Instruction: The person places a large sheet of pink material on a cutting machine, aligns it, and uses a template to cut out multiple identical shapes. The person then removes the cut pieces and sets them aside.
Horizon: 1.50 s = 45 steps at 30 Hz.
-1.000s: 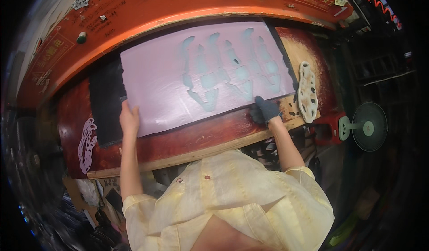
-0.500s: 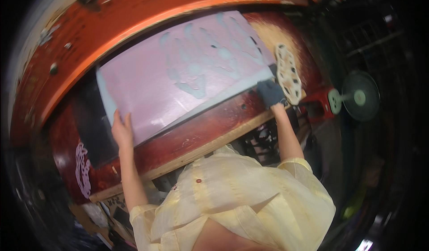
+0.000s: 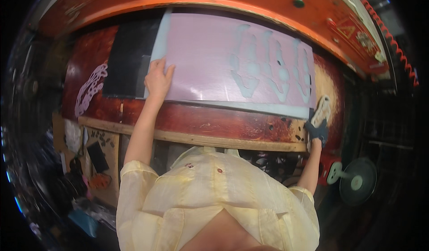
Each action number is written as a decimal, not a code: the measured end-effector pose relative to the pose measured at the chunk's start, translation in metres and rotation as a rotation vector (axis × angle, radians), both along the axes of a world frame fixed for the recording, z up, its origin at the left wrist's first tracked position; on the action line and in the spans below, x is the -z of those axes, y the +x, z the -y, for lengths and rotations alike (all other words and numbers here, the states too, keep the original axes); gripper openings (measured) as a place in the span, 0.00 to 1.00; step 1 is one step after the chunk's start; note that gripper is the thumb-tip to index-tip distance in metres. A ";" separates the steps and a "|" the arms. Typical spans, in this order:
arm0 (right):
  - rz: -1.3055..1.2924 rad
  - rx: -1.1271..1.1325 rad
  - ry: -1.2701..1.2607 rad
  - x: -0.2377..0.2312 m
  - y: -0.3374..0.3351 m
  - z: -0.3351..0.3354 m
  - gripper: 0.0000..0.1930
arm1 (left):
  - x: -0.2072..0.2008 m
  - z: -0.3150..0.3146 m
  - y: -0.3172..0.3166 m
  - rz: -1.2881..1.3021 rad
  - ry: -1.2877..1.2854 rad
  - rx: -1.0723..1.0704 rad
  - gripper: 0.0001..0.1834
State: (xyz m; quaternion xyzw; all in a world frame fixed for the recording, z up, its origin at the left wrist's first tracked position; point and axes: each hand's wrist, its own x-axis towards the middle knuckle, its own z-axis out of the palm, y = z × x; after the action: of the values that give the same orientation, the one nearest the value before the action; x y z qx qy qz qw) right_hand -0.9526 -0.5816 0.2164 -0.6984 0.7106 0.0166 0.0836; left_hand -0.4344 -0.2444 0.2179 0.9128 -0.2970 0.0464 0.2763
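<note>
A large lilac sheet (image 3: pixel 214 63) with several pale blue cut-out shapes lies on the dark red work bed (image 3: pixel 214 121). My bare left hand (image 3: pixel 158 79) rests flat with fingers spread on the sheet's near left corner. My right hand (image 3: pixel 316 130), in a dark blue glove, is at the sheet's near right corner, touching the lower end of a cream perforated cut-out (image 3: pixel 321 110). Whether its fingers grip the cut-out or the sheet's edge is not clear.
A black mat (image 3: pixel 129 56) lies under the sheet's left end, with a pink lace-like cut-out (image 3: pixel 89 90) further left. An orange machine frame (image 3: pixel 214 0) arches over the far side. A wooden strip (image 3: pixel 201 139) edges the bed. A green fan (image 3: pixel 355 181) stands low right.
The view has swung, so the bed looks level. My left hand stays on the sheet's left corner. My gloved right hand has moved to the bed's right end by the cream cut-out.
</note>
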 end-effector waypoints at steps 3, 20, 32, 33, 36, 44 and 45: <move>0.470 -0.041 -0.024 0.023 -0.033 0.026 0.49 | -0.011 -0.012 -0.007 -0.002 -0.154 -0.023 0.25; 1.407 -0.300 0.468 -0.082 0.211 -0.119 0.37 | 0.028 -0.148 -0.102 0.147 -0.192 0.086 0.10; 0.084 -0.432 -0.100 -0.083 0.456 -0.221 0.46 | 0.043 -0.144 -0.081 0.162 -0.123 0.139 0.11; 0.077 -0.399 -0.087 -0.080 0.457 -0.224 0.47 | 0.044 -0.144 -0.079 0.202 -0.159 0.151 0.11; 0.086 -0.379 -0.032 -0.071 0.457 -0.221 0.49 | 0.050 -0.144 -0.075 0.218 -0.199 0.176 0.11; 0.922 -0.477 0.070 -0.037 0.439 -0.168 0.37 | 0.060 -0.141 -0.056 0.250 -0.231 0.185 0.10; 1.304 -0.280 0.216 -0.034 0.429 -0.157 0.34 | 0.062 -0.137 -0.049 0.273 -0.235 0.182 0.10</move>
State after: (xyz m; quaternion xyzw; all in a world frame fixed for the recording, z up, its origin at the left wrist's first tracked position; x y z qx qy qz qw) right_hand -0.5238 -0.4243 0.2503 -0.6387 0.4119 -0.3267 0.5619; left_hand -0.4836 -0.1072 0.1557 0.8289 -0.4057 0.1789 0.3410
